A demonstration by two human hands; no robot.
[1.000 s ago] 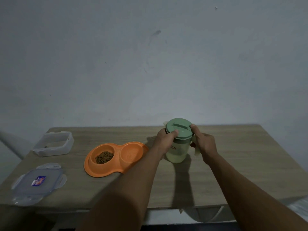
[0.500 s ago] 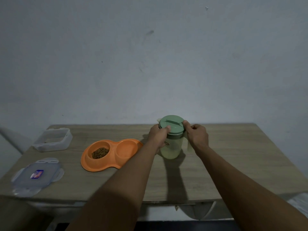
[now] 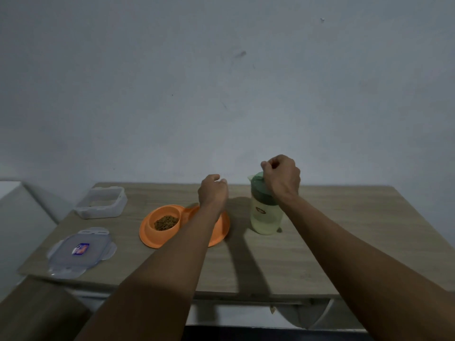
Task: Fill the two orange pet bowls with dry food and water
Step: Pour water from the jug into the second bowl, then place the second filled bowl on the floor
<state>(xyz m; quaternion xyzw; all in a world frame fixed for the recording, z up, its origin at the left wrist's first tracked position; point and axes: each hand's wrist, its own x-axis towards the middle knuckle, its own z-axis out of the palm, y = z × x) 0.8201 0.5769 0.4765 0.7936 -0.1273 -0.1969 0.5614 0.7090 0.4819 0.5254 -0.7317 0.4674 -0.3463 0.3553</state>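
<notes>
On the worktop [image 3: 344,242], the orange double bowl [image 3: 157,236] lies just left of the water pitcher [image 3: 266,217]. The left hand [image 3: 213,193] hangs loose and empty above the bowl. The right hand [image 3: 282,178] curls over the lid [image 3: 256,180], grip unclear. Steadying the pitcher's body would likely ease opening.

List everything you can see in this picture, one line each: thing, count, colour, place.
wall: one, grey-white, behind the table
table: one, light wood, against the wall
double pet bowl: one, orange, centre-left on the table
dry food: one heap, brown, in the left bowl
jug: one, pale yellow-green, right of the bowl
green lid: one, on the jug
container: one, clear, far left
container lid: one, clear with blue label, near left
left hand: one, above the right bowl, holding nothing
right hand: one, curled on the green lid
</notes>
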